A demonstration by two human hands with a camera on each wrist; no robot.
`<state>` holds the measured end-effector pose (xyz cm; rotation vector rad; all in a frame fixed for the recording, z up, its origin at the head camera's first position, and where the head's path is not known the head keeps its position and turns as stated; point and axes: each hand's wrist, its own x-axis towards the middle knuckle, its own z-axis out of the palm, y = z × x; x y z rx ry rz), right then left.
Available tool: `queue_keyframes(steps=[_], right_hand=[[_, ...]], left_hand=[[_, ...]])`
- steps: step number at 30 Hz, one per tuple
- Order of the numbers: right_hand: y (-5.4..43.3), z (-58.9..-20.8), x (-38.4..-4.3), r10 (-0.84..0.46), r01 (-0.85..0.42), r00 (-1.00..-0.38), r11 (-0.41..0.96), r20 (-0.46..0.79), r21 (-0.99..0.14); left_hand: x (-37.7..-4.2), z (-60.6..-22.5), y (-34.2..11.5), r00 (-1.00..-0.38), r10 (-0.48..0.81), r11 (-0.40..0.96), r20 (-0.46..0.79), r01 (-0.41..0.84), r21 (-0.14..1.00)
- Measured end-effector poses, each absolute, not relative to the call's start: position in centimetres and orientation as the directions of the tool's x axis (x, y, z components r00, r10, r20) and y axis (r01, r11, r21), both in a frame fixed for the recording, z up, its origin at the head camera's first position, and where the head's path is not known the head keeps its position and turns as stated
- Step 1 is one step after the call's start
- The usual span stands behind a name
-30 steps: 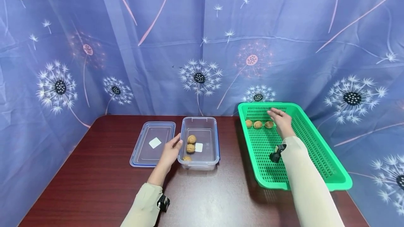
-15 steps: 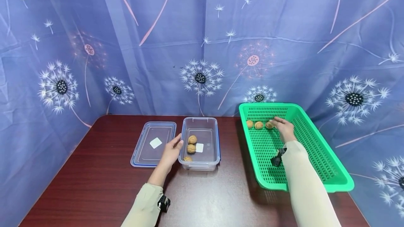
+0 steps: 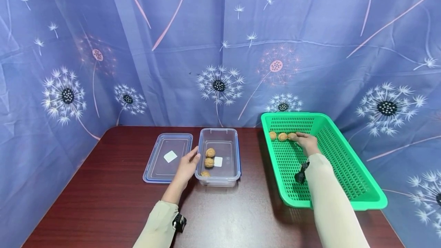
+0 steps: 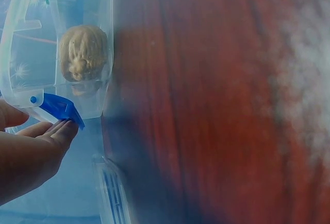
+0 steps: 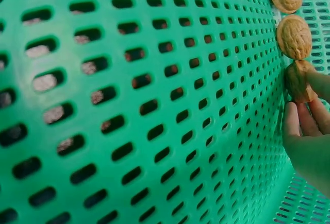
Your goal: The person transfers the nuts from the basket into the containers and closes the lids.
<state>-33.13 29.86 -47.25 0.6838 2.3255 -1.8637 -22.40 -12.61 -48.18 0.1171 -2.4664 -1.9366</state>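
Note:
Three walnuts lie in a row at the far left of the green basket point(image 3: 373, 204): a left walnut point(image 3: 272, 136), a middle walnut point(image 3: 283, 137) and a right walnut point(image 5: 299, 81). My right hand point(image 3: 307, 144) pinches the right one between thumb and fingers; in the right wrist view it touches the middle walnut. At the left wall of a clear plastic box point(image 3: 229, 144), my left hand point(image 3: 186, 167) rests with fairly straight fingers, touching a blue latch point(image 4: 62, 109) in the left wrist view. Inside the box several walnuts point(image 3: 209, 162) sit along the left side.
The box's clear lid point(image 3: 165, 146) with a white label lies flat left of the box. A dark red-brown wooden table point(image 3: 103, 194) carries everything. Behind it hangs a blue dandelion-print curtain point(image 3: 172, 87).
My right hand has come down onto the right walnut and gripped it. That walnut has shifted slightly left, against the middle one. The left hand stays at the box.

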Motion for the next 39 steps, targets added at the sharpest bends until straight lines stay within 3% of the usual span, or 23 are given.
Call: queue_keyframes(steps=[13,39], right_hand=[[30.3,-47.8,-33.9,0.347,0.432,-0.868,0.173,-0.356,-0.885],[28.8,-42.8,-33.7,0.238,0.285,-0.935,0.06,-0.264,-0.957]], left_hand=[[-22.3,-47.9,-12.5,-0.997,-0.057,0.224,-0.044,-0.056,0.973],[-22.6,-48.4,-12.6,-0.997,-0.058,0.23,-0.046,-0.058,0.971]])
